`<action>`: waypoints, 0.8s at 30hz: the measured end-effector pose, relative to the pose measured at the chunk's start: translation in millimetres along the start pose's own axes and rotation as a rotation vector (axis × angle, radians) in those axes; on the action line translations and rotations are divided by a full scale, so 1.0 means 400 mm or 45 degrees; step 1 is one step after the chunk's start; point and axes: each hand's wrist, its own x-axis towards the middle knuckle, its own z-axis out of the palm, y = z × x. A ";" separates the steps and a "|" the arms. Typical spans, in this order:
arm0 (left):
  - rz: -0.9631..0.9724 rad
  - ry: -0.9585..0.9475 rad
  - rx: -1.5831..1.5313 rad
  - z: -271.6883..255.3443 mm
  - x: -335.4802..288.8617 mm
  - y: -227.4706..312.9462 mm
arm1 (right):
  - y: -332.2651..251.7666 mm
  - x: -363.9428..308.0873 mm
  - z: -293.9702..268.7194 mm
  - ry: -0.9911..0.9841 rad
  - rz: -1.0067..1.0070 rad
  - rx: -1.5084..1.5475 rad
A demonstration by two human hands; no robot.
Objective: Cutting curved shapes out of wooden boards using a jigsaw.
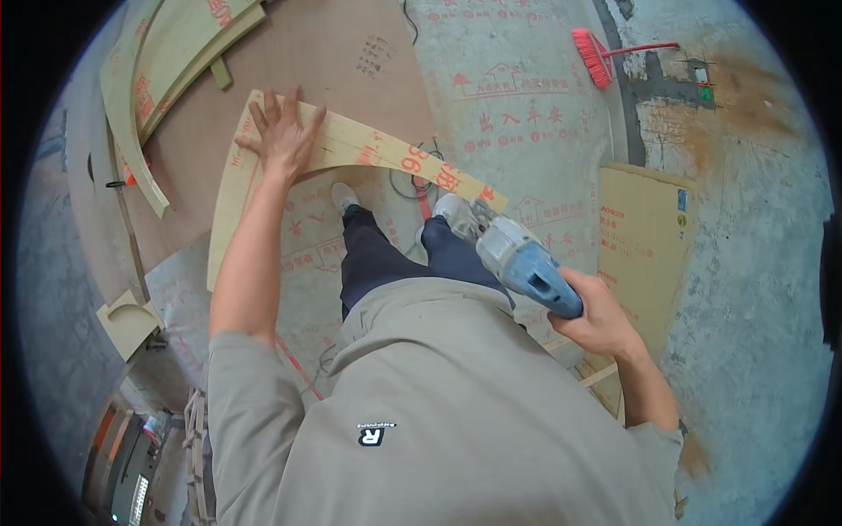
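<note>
My left hand (285, 136) lies spread and flat on a curved, pale yellow board (364, 145) with red print, near its broad corner. The board rests on a brown wooden panel (351, 53), and its narrow right end sticks out past that panel. In my right hand (601, 311) is a blue and grey jigsaw (517, 254), gripped by its rear handle. Its front end meets the tip of the board's narrow arm. The blade itself is too small to make out.
More curved boards (189, 53) lie at the far left. A yellow offcut (128, 324) sits at the panel's near left. A flat yellow board (645, 250) lies at the right, with a red broom (596, 60) beyond it. Printed sheeting (509, 88) covers the floor, and cables trail near my feet.
</note>
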 end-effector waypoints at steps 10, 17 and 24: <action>0.030 0.243 0.220 0.053 0.006 0.066 | 0.006 0.112 0.005 0.074 -0.006 -0.066; 0.024 0.276 0.253 0.039 -0.005 0.084 | -0.022 0.157 0.008 0.147 0.007 -0.313; 0.006 0.293 0.259 0.036 -0.008 0.076 | -0.010 0.164 0.011 0.125 0.013 -0.367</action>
